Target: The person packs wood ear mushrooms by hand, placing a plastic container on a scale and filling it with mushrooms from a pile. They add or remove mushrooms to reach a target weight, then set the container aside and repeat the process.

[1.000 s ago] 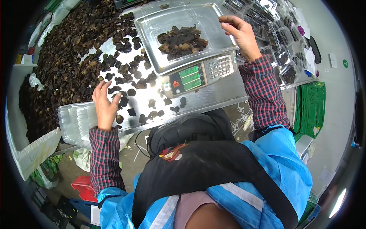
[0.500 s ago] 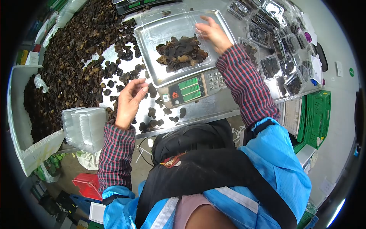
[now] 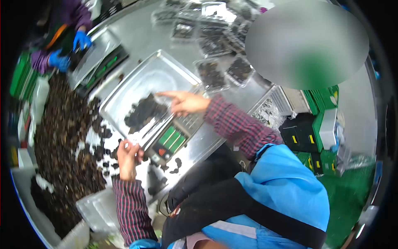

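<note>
A metal tray (image 3: 134,90) sits on a digital scale (image 3: 171,139) with a green display, too blurred to read. In the tray lies a heap of dark wood ear mushrooms (image 3: 145,113), with clear plastic edges around it. My right hand (image 3: 186,103) is over the heap's right side, index finger stretched out and the other fingers partly bent; nothing shows in it. At the tray's near left corner, my left hand (image 3: 128,157) has its thumb and fingers pinched together. Blur hides what is between those fingers.
Loose wood ears (image 3: 66,145) cover the left of the metal table. Packed clear boxes (image 3: 210,74) lie at the far side. Stacked clear trays (image 3: 99,209) stand near left. A co-worker's blue-gloved hands (image 3: 82,40) are by another scale (image 3: 101,68). Green crates (image 3: 321,99) stand right.
The view has swung to the right, bringing the co-worker and more crates into sight. My right hand has moved from the tray's far side to the heap's right edge. My left fingers have drawn together.
</note>
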`<state>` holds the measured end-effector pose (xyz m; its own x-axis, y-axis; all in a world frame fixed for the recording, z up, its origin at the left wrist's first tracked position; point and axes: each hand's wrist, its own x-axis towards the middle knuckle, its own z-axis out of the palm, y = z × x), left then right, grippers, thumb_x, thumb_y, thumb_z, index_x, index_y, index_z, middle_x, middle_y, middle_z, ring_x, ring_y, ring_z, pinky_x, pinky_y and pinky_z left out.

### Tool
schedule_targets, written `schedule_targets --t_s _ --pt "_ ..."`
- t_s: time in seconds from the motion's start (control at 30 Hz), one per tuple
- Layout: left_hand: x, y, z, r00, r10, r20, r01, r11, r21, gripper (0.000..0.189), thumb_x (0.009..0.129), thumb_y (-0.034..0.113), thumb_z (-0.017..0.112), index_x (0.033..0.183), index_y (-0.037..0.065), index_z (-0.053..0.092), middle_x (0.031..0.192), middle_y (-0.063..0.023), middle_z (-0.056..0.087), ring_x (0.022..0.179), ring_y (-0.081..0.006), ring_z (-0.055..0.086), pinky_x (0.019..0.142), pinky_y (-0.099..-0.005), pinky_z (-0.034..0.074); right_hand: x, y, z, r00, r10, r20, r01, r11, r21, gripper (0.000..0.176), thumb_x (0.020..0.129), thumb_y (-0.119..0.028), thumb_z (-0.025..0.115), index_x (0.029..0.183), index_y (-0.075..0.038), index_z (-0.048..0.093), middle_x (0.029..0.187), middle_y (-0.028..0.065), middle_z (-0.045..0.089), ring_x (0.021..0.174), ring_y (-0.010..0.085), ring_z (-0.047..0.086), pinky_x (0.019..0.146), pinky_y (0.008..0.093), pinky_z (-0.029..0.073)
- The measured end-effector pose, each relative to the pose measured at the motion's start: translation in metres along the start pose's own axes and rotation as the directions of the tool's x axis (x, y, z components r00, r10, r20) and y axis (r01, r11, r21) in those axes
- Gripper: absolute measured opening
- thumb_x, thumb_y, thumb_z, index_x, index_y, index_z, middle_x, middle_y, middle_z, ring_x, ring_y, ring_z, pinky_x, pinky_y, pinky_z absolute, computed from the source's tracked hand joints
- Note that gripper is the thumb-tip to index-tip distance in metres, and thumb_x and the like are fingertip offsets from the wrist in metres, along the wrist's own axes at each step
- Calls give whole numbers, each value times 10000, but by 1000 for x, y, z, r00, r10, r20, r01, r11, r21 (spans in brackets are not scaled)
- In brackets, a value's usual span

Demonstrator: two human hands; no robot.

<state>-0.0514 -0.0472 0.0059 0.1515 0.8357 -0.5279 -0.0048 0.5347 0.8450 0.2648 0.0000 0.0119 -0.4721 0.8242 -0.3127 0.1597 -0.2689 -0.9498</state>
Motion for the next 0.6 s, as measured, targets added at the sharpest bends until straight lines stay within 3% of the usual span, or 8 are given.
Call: schedule_targets --t_s 0.17,0.33,0.4,0.43,0.5,0.53,0.57,0.6 --pt "10 14 12 995 101 12 -101 995 12 187 876 -17 595 939 102 465 685 6 547 505 -80 508 412 -196 374 4 17 12 954 190 -234 -104 937 334 609 845 -13 531 1423 36 345 712 79 621 545 76 531 462 214 448" --pt "-4 65 83 981 -13 192 -7 994 105 382 919 219 637 1216 44 473 907 -68 656 771 -136 618 662 -273 504 -54 -6 -57 817 278 -505 102 793 601 257 887 -58 556 1134 2 597 809 9 596 677 101 553 602 279 473" --pt "16 44 92 915 82 395 -117 991 66 422 914 250 651 1256 85 468 986 -63 641 855 -141 601 750 -285 505 -77 13 -126 836 126 -534 241 790 564 155 929 -97 537 1069 -49 578 827 1 589 663 102 546 602 255 465" --pt "18 40 94 915 119 387 -131 991 5 367 913 223 653 1213 68 510 953 -41 632 858 -126 592 768 -275 500 -94 5 -160 931 19 -365 284 589 756 149 956 -94 486 1077 -49 560 832 11 586 658 79 536 578 209 448" --pt "18 23 77 906 282 317 -289 957 -24 259 917 170 639 1126 37 564 885 -13 605 826 -88 580 730 -244 495 -122 70 -293 931 -113 -346 319 713 625 207 989 -154 421 1094 -44 562 920 31 608 679 72 544 558 189 452" --pt "9 27 62 940 241 242 -247 969 -4 265 925 169 631 1135 28 556 911 -11 608 845 -80 577 747 -237 495 -123 104 -362 628 71 -775 387 835 390 239 984 -178 451 1130 -33 575 984 44 636 704 85 581 565 186 465" --pt "-5 31 49 962 188 196 -192 981 0 270 933 168 624 1145 18 548 938 -9 612 864 -71 574 764 -231 495 -127 123 -434 507 54 -861 384 879 281 285 966 -152 502 1205 -10 566 1085 73 647 844 112 626 665 180 502" --pt "-14 24 35 973 208 105 -210 978 9 264 933 156 620 1144 12 551 931 -8 615 842 -69 573 746 -230 494 -145 181 -517 578 -196 -792 509 845 163 323 971 -130 500 1258 11 548 1238 112 595 1034 161 586 870 237 470"
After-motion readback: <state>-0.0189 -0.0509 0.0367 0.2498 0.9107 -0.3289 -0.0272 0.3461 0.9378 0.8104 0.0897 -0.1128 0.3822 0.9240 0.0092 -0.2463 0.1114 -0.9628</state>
